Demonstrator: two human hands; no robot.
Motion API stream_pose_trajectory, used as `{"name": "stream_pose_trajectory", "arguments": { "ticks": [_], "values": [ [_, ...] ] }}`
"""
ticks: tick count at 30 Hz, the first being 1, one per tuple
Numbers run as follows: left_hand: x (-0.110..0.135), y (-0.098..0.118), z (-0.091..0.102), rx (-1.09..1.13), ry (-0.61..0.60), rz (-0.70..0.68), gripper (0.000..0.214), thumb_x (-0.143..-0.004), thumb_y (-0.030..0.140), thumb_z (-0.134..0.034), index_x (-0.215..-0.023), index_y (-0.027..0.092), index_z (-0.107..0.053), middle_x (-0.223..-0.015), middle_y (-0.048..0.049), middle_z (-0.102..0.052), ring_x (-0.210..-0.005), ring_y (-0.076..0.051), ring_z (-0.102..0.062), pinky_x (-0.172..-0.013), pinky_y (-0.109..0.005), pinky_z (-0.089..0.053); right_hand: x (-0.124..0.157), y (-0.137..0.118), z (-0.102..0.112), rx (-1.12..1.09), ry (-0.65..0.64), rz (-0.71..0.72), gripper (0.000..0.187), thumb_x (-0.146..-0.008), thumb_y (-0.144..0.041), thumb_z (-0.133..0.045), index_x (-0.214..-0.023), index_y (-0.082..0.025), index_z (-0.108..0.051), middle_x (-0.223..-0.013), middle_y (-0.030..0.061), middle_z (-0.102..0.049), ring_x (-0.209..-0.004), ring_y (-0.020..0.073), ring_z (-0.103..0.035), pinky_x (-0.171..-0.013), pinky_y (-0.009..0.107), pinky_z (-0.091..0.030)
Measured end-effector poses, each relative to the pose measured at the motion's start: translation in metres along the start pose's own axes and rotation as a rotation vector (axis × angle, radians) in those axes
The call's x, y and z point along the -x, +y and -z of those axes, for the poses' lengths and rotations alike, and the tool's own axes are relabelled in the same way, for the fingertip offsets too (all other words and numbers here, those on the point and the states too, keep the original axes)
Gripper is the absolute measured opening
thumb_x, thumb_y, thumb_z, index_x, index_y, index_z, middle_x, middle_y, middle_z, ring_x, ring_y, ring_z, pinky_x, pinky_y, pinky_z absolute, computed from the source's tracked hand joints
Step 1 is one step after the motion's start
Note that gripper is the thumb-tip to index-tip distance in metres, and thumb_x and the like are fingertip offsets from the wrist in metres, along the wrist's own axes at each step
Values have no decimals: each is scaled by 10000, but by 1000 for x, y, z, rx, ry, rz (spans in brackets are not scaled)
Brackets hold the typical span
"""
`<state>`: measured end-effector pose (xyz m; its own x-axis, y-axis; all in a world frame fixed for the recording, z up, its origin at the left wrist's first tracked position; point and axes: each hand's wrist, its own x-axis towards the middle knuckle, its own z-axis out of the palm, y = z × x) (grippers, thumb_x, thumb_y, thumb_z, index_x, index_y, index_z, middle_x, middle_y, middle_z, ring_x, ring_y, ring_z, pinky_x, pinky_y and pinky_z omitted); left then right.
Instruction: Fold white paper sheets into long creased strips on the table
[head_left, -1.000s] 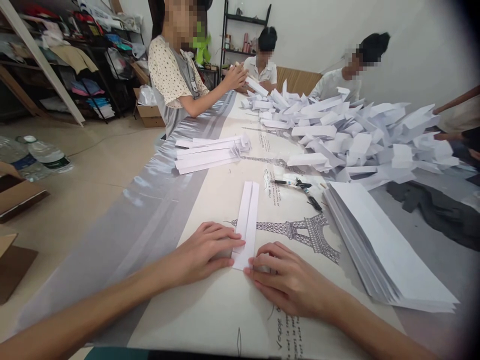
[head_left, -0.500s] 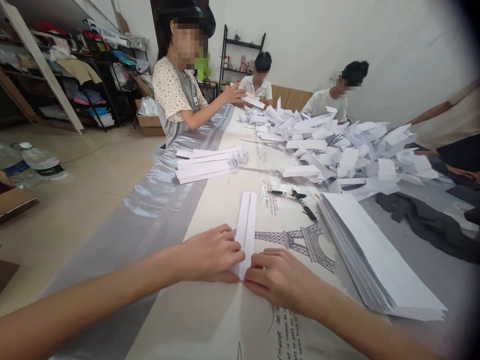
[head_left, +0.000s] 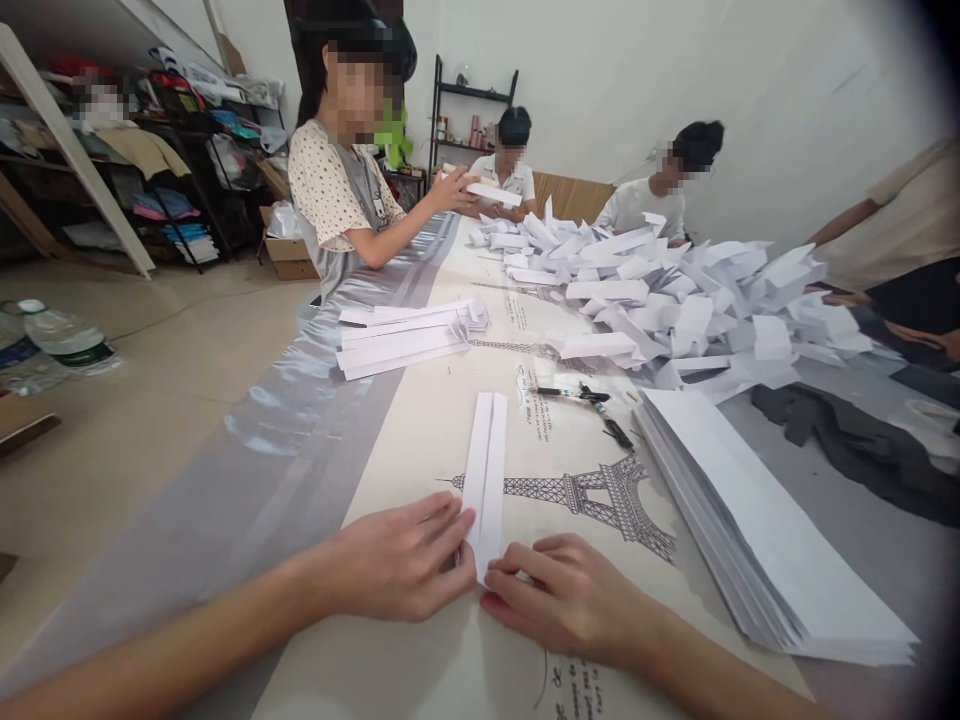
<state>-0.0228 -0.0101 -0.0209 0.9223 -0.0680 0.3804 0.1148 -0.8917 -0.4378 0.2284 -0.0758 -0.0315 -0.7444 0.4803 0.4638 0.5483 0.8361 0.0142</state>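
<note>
Risk of a crooked crease or a slipped strip if either hand presses unevenly at the near end. Left hand (head_left: 397,560) and right hand (head_left: 566,600) flat, fingers spread, clamped on nothing, only pressing the near end of the folded paper strip (head_left: 486,480). Long, narrow, white, both edges folded in to a centre seam, lying on the tabletop (head_left: 420,450) beside the paper stack (head_left: 757,520).

Long table (head_left: 420,440) under a cloth printed with Eiffel towers, a clear plastic sheet (head_left: 285,430) along its left edge. On it: a folded paper strip (head_left: 486,470) near the front, a stack of flat sheets (head_left: 750,520) to the right, two black pens (head_left: 592,405) between. Farther back lie a bundle of folded strips (head_left: 405,335), a big heap of folded papers (head_left: 675,295) and a dark cloth (head_left: 855,445).
</note>
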Motion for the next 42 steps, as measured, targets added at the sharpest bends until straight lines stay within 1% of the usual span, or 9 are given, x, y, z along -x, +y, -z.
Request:
{"name": "stream_pose_trajectory", "arguments": {
  "ticks": [5, 10, 15, 20, 27, 30, 33, 37, 42],
  "values": [
    [1, 0, -1, 14, 19, 28, 166, -988, 162, -556, -985, 112, -715, -1123, -180, -756, -1067, -284, -704, -1016, -434, -564, 1, -4, -2, 40, -15, -1, 136, -978, -81, -580, -939, -185, -659, -804, 7, -663, -551, 101, -541, -510, 270, -453],
    [-3, 1, 4, 109, 116, 17, 213, -994, 141, -544, -926, 151, -745, -881, -88, -741, -883, -230, -690, -883, -392, -616, -3, -7, 6, 47, -30, 46, 211, -984, -52, -485, -948, -129, -679, -763, 30, -672, -473, 117, -448, -437, 309, -379],
    [-5, 1, 10, 139, 155, -33, 294, -962, 69, -465, -946, 119, -755, -904, -126, -747, -835, -218, -685, -801, -355, -631, -5, -6, 11, 76, 18, 79, 205, -958, -37, -499, -972, -113, -688, -743, 31, -671, -485, 127, -443, -430, 318, -347],
    [-3, -1, 18, 120, 186, -32, 291, -954, 85, -472, -996, 87, -760, -890, -137, -747, -862, -229, -701, -702, -329, -623, -9, -7, 19, 81, 78, 43, 183, -975, -63, -519, -986, -136, -687, -815, 46, -707, -570, 135, -522, -480, 313, -404],
    [-7, 1, 24, 89, 225, -20, 246, -951, 82, -515, -1019, 27, -746, -893, -153, -748, -851, -233, -707, -688, -343, -600, -16, -7, 26, 79, 161, 155, 231, -948, -2, -487, -968, -38, -714, -774, 85, -692, -576, 139, -537, -474, 295, -419],
    [-9, 4, 22, 89, 217, 1, 253, -957, 79, -497, -1013, 27, -739, -825, -138, -732, -728, -212, -679, -635, -335, -579, -15, -6, 25, 86, 177, 181, 255, -930, 11, -476, -1015, 12, -717, -764, 108, -703, -563, 148, -522, -450, 304, -394],
    [-9, 7, 19, 109, 184, 15, 233, -956, 72, -498, -943, 61, -730, -781, -112, -701, -657, -183, -638, -598, -309, -552, -14, -3, 21, 86, 152, 203, 250, -934, -2, -490, -1036, -27, -717, -825, 112, -721, -590, 149, -552, -461, 304, -403],
    [-5, 8, 15, 121, 154, 21, 239, -964, 85, -502, -839, 123, -702, -774, -87, -677, -639, -163, -602, -581, -288, -522, -13, 2, 14, 57, 116, 131, 190, -984, -43, -525, -1029, -118, -693, -798, 45, -712, -598, 130, -544, -495, 290, -424],
    [-4, 2, 17, 98, 215, 24, 247, -950, 73, -503, -833, 114, -717, -772, -86, -680, -624, -154, -580, -504, -280, -459, -16, 10, 8, 37, 71, 58, 186, -968, -43, -577, -1107, -139, -656, -866, 43, -708, -707, 148, -614, -607, 298, -498]
  ]
}}
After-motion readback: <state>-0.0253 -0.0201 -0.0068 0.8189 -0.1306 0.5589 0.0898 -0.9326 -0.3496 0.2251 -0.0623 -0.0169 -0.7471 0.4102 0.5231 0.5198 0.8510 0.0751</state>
